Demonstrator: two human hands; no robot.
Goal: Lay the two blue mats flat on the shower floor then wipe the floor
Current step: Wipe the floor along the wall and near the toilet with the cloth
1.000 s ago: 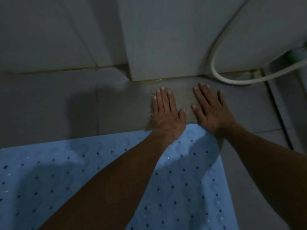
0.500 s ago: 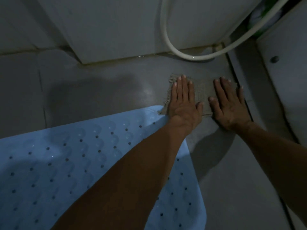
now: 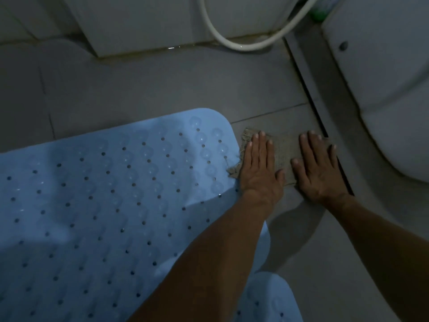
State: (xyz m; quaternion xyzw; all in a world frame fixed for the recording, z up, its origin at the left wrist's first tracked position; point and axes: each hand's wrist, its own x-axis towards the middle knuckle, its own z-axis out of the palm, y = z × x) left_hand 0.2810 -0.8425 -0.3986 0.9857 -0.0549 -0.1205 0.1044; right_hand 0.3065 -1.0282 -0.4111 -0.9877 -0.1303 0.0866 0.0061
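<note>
In the head view, a frayed tan cloth (image 3: 282, 149) was pressed flat to the grey floor (image 3: 162, 89) under both palms, fingers straight, nothing gripped. The left hand (image 3: 260, 168) covered its near-left part, the right hand (image 3: 318, 168) its right edge. A blue mat (image 3: 104, 194) lay flat just left of the left hand; a second mat's corner (image 3: 267, 296) showed nearer, beneath the forearm. The cloth was judged thin, limp and light, best driven by flat palm pressure.
</note>
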